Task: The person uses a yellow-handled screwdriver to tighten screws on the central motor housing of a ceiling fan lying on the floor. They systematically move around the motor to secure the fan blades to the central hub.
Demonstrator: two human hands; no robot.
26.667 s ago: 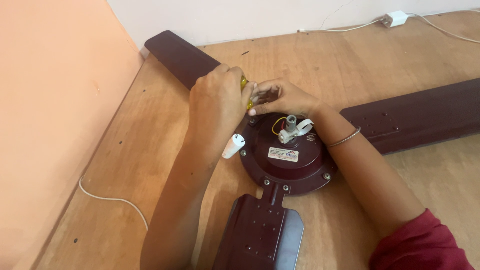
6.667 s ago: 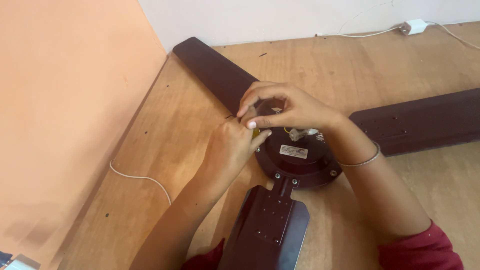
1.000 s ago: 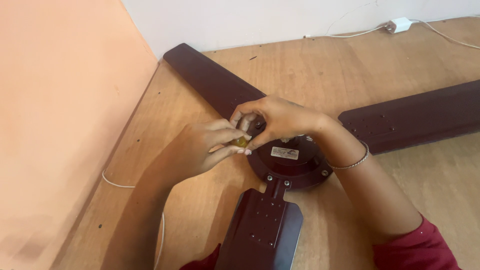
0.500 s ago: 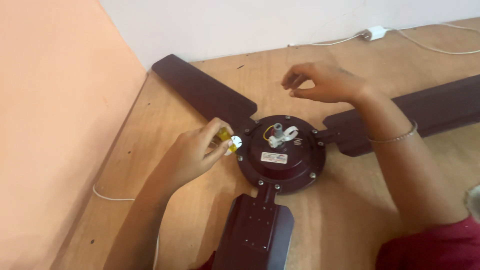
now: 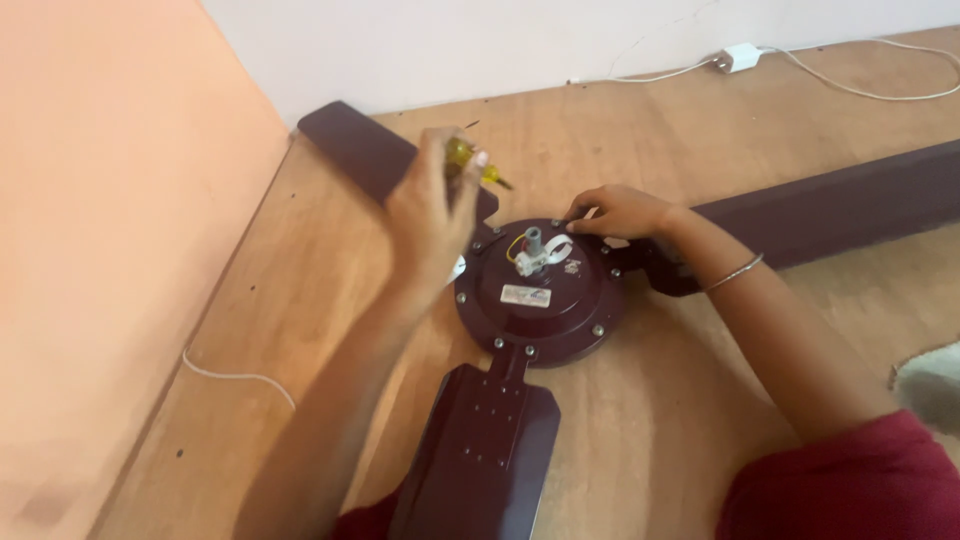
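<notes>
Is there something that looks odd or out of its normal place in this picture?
Yes. A dark maroon ceiling fan lies on the wooden floor instead of hanging, with short wires exposed at its hub. The left hand holds a yellow-handled screwdriver; the right hand rests on the hub edge.

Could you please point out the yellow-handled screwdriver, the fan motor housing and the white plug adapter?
yellow-handled screwdriver (image 5: 462, 155), head view, on its yellow handle.
fan motor housing (image 5: 560, 320), head view, on its maroon top face.
white plug adapter (image 5: 741, 57), head view, on its body.

Bare forearms, dark red sleeves (image 5: 850, 480) at the upper arms, a thin metal bangle (image 5: 735, 272) on the right wrist.
</notes>
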